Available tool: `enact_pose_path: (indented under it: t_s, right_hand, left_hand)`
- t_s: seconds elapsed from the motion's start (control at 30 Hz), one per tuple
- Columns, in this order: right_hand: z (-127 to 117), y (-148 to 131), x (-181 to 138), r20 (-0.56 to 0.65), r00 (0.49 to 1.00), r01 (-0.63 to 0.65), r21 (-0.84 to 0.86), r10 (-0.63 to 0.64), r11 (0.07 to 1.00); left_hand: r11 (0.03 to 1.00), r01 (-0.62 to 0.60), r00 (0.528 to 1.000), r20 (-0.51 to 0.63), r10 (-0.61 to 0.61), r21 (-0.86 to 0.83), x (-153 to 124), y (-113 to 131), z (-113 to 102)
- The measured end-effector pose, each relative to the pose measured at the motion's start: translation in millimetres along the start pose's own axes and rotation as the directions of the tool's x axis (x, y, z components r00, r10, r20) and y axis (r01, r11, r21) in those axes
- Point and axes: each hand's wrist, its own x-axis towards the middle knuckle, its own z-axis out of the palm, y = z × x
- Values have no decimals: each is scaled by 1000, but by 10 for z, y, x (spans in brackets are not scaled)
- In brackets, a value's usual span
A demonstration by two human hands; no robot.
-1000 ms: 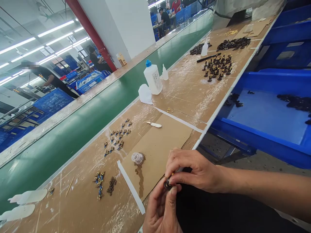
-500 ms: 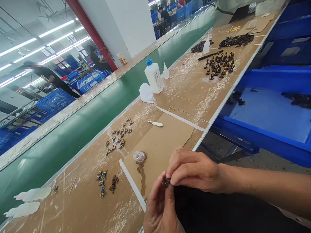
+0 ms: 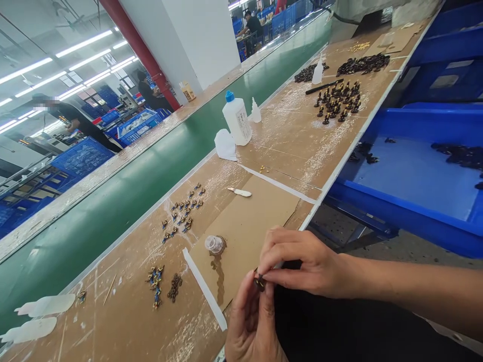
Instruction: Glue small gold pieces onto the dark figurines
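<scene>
Between the fingertips of my left hand is a small dark piece with a yellow mark, pinched by thumb and forefinger. My right hand reaches in from the right, its thumb and forefinger closed on the top of the same piece. Fingers cover much of it, so its full shape is hidden. Both hands are over the near edge of a cardboard sheet. On that sheet stand a small clear cup, beside a wet streak, and a white-handled knife.
Small blue-and-gold figures lie left of the cardboard, with small brown pieces nearer. A blue-capped bottle stands by the green conveyor. Dark figures stand farther along. Right of the table is a blue bin.
The dark piece has turned between my fingertips and shows more of its yellow mark. My right fingers have shifted slightly on it. The whole view has moved a little.
</scene>
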Motion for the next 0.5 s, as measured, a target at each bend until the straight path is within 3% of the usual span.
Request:
enact_pose_path:
  t_s: [0.2, 0.4, 0.5]
  right_hand:
    - [-32, -111, 58, 111, 921, -381, 62, 373, 922]
    - [-49, -144, 86, 244, 815, -578, 282, 525, 766]
    - [-58, -144, 82, 279, 815, -578, 334, 508, 744]
  left_hand:
    - [999, 43, 999, 0, -43, 7, -34, 20, -3]
    - [963, 256, 966, 40, -254, -78, 4, -6, -65]
    - [919, 373, 928, 70, -367, -130, 13, 47, -51]
